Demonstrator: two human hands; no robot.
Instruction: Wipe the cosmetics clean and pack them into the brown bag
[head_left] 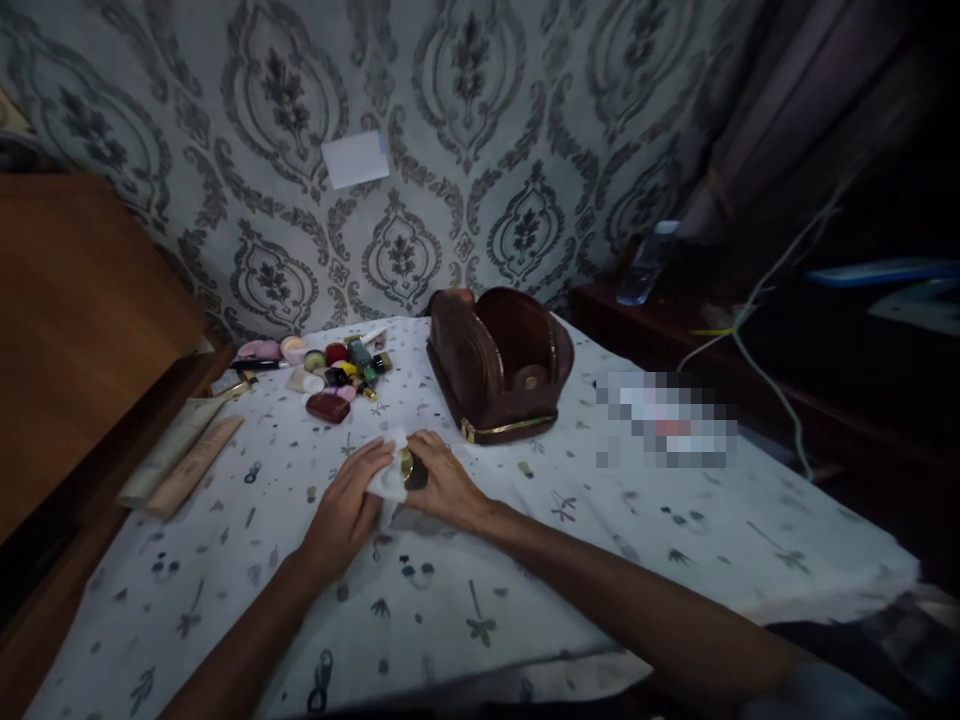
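Note:
Near the middle of the cloth-covered table, my left hand has its fingers closed on a white wipe. My right hand grips a small dark container with a gold-coloured part, and the wipe touches it on the left. Fingers hide part of the container. Behind my hands stands a brown bag, its top unzipped and its inside showing. Left of the bag lies a cluster of small cosmetics, with a dark red case at its front.
Two flat tubes lie at the table's left edge beside a wooden panel. A blurred-out item lies right of the bag. Beyond are a clear bottle and a hanging cable.

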